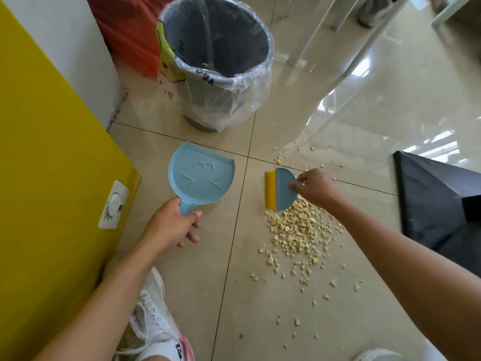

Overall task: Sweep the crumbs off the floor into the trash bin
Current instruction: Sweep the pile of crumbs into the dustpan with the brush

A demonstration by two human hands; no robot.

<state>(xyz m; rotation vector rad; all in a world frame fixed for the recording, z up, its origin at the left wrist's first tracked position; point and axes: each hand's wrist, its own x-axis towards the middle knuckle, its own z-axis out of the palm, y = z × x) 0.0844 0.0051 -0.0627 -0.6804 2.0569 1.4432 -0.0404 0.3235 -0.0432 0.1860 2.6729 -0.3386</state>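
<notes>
Gripping dustpan [201, 175] handle: left hand [173, 225] | pinching brush [280, 188]: right hand [316, 188]

Glossy tile, matt plastic, dry crumbs

The floor [234, 295] is polished beige tile, mirror-shiny toward 1 o'clock. The dustpan [201, 175] near the centre is smooth, matt, pale blue plastic with raised marks. The brush [282, 190] to its 3 o'clock has the same plastic back and yellow bristles. The crumbs [299, 230] at 5 o'clock look dry and rough. At 12 o'clock the bin [234, 35] is grey plastic under a thin, clear, crinkled liner [234, 105]. The shoe [153, 316] at 7 o'clock is white woven cloth.
</notes>
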